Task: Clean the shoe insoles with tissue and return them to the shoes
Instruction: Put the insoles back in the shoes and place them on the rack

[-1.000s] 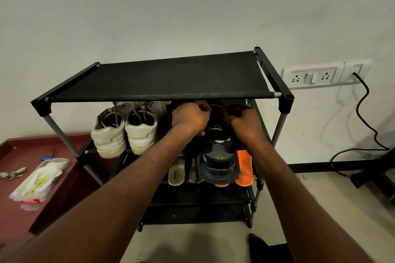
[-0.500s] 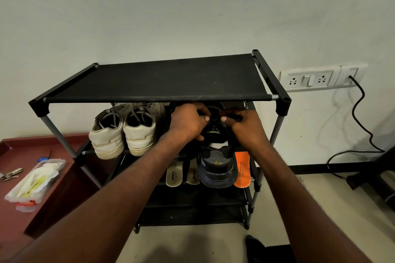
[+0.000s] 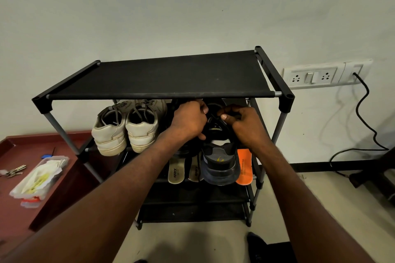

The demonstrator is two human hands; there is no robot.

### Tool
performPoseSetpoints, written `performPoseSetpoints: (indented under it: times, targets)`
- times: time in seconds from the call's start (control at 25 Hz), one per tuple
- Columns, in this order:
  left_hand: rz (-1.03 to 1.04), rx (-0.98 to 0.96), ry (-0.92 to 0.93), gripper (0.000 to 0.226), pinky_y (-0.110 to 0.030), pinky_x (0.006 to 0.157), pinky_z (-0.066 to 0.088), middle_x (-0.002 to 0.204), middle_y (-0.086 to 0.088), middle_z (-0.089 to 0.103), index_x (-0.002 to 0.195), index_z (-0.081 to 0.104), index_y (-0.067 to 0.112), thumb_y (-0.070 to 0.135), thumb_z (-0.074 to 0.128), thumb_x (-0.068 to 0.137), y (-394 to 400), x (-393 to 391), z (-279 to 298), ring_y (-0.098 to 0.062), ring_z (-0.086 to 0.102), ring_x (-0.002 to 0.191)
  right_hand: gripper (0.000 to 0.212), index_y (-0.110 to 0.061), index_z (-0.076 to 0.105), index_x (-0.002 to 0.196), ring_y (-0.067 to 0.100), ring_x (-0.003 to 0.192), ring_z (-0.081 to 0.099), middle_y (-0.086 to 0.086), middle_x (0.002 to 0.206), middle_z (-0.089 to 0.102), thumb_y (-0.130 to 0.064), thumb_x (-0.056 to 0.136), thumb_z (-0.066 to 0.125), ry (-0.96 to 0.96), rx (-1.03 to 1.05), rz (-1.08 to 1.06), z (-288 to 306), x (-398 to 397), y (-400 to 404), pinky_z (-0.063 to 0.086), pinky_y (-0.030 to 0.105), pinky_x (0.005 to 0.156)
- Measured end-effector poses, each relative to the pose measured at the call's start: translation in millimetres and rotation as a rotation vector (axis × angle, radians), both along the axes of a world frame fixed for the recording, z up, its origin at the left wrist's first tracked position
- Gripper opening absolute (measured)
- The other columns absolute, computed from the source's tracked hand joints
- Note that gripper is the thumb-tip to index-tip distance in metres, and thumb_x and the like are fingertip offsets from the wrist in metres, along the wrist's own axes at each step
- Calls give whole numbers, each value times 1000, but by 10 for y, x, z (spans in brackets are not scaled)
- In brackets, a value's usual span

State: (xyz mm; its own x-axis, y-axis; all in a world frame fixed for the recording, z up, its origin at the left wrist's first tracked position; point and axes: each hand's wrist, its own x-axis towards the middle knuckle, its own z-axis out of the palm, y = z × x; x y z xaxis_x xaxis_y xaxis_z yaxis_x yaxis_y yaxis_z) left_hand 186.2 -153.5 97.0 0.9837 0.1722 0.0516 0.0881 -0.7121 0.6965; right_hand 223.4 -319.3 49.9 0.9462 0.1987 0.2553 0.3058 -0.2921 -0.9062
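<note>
I see the shoe rack top shelf close over both hands; white sneakers crowd its left, while floor in front lies open.

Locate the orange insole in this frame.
Head view, right of centre: the orange insole lies on the rack's lower shelf, right of the dark shoe, below the right hand.

"Sparx" reads on a beige insole; "cushion" runs along the orange insole.

Dim even indoor light, soft shadows, wide-angle edge distortion
</note>
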Motion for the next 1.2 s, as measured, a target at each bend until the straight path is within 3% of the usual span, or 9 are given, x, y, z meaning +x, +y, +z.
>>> performPoseSetpoints:
  times: [0.12,0.2,0.36,0.48,0.6,0.72,0.96,1.12,1.2]
  targets:
    - [-47,-49,27,13,-47,72,66,92,-4,59,111,64,20,14,53,107,49,21,-35,-24,72,66,16,-16,74,110,21,100,69,4,105,75,-18,100,62,-33,-113,-54,-56,39,80,55,38,90]
    - [-64,-58,27,14,-48,71,66,91,-4,60,116,65,19,13,58,105,67,26,-50,-24,71,66,21,-14,68,117,26,106,66,7,112,71,-20,104,52,-12,-76,-75,-56,17,139,53,45,93]
    - [-47,-32,28,4,-41,66,66,87,-3,62,106,62,21,19,60,105,45,41,-41,-21,72,62,26,-13,66,124,19,109,68,5,114,72,-19,108,46,64,176,-23,-12,-62,202,53,40,96]
    - [-36,57,14,6,-30,57,60,81,0,62,105,61,19,22,56,107,27,51,-46,-14,70,52,22,-15,68,113,16,99,70,2,103,74,-15,108,47,97,269,-45,7,-76,178,54,35,90]
    - [-31,28,10,15,-43,74,65,82,-1,62,116,63,17,23,51,109,42,74,-63,-24,75,64,19,-14,69,111,12,92,70,1,99,75,-10,105,52,80,279,-48,18,-82,126,55,28,85]
    - [-32,-51,9,16,-48,75,65,85,-5,64,118,63,21,23,49,109,56,76,-69,-27,75,68,19,-9,73,114,1,81,72,1,98,77,-3,100,61,102,263,14,12,-93,53,55,15,73]
    - [-59,-144,33,19,-36,63,65,88,-11,68,124,59,16,22,59,106,82,42,-35,-23,73,67,15,-11,76,109,9,84,74,1,95,79,-11,99,65,132,303,-81,24,-117,95,58,22,75]
    - [-71,-166,62,12,-47,76,66,96,-17,72,113,63,9,10,65,101,144,9,-42,-30,77,74,14,-12,76,109,13,83,77,4,94,80,-12,99,67,192,315,-23,72,-197,-47,61,25,71]
    - [-57,-177,49,5,-44,74,66,92,-14,72,105,65,10,7,64,101,141,-8,-37,-26,77,68,11,-12,78,104,18,79,77,7,90,79,-12,97,70,223,231,-39,55,-213,-150,64,33,66]
